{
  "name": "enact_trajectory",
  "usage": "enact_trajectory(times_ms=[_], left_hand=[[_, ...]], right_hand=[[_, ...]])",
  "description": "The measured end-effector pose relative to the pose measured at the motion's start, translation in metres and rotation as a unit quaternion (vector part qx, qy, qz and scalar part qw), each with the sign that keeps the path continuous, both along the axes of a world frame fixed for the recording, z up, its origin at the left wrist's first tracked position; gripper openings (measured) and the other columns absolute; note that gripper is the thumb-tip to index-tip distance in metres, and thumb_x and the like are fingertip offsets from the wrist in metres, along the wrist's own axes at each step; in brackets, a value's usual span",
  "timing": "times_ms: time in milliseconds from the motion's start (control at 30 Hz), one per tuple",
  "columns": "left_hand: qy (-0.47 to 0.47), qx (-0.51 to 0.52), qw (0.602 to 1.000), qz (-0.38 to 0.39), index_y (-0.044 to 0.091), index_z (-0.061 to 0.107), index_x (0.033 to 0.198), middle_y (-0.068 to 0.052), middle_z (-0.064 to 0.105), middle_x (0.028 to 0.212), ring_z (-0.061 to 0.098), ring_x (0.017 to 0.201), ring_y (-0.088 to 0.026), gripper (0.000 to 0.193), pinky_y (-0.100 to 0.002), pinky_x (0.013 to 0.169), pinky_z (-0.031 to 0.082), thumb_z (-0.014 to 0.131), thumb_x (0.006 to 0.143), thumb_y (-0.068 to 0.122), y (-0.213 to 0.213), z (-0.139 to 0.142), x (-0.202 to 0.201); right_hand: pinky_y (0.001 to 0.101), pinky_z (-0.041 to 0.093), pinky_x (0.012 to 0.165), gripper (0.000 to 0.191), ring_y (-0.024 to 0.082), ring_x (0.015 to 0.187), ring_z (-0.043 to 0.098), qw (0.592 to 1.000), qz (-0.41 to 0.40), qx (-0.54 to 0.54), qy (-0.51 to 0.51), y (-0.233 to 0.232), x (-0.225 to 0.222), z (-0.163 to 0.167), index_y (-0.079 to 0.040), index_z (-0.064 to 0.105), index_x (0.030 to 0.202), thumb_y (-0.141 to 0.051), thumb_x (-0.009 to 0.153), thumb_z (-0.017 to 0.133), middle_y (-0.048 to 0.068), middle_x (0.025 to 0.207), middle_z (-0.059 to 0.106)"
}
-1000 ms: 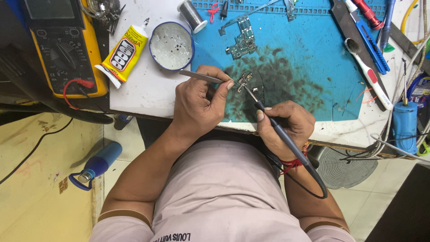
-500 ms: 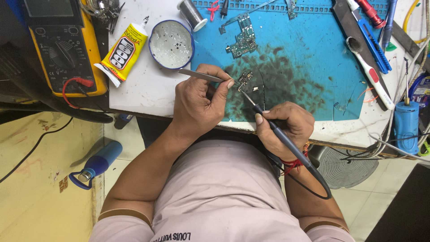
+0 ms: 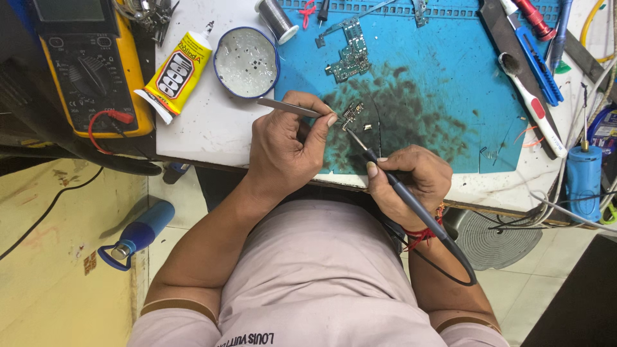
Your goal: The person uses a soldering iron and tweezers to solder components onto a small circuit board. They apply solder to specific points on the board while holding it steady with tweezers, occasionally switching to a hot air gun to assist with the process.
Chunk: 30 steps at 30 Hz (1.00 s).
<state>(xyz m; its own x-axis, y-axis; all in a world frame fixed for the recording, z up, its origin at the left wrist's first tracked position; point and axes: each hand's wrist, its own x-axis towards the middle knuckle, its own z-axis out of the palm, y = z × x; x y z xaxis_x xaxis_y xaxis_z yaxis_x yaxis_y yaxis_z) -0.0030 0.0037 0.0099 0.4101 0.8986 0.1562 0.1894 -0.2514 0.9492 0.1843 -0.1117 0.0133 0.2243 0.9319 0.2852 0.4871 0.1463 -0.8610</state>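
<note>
Our right hand (image 3: pixel 411 183) gripping iron (image 3: pixel 392 186), tip pointing up-left at part (image 3: pixel 352 115), left hand (image 3: pixel 286 151) pinching tweezers (image 3: pixel 289 108), pose unchanged

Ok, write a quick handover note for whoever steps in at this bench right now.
Left hand: grips tweezers, tips on a small metal part on the blue mat.
Right hand: holds the soldering iron like a pen, tip at that same part.
Nearby: green circuit board further up the mat, round tin, solder spool, glue tube.
Done: part pinned, iron in place.
Left: whether the joint is finished cannot be told.
</note>
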Motion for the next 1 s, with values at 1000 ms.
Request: enact_trajectory(times_ms=[1000], left_hand=[[-0.002, 0.010, 1.000, -0.001, 0.004, 0.060, 0.105, -0.005, 0.071, 0.086, 0.071, 0.066, -0.009, 0.012, -0.023, 0.056, 0.056, 0.072, 0.102, 0.006, 0.0002, 0.0005, -0.0001]], right_hand=[[0.0224, 0.045, 0.053, 0.017, 0.011, 0.064, 0.061, 1.000, -0.007, -0.004, 0.003, -0.0002, -0.0027, 0.0024, -0.001, 0.065, 0.089, 0.000, 0.088, 0.081, 0.009, 0.078, 0.067]])
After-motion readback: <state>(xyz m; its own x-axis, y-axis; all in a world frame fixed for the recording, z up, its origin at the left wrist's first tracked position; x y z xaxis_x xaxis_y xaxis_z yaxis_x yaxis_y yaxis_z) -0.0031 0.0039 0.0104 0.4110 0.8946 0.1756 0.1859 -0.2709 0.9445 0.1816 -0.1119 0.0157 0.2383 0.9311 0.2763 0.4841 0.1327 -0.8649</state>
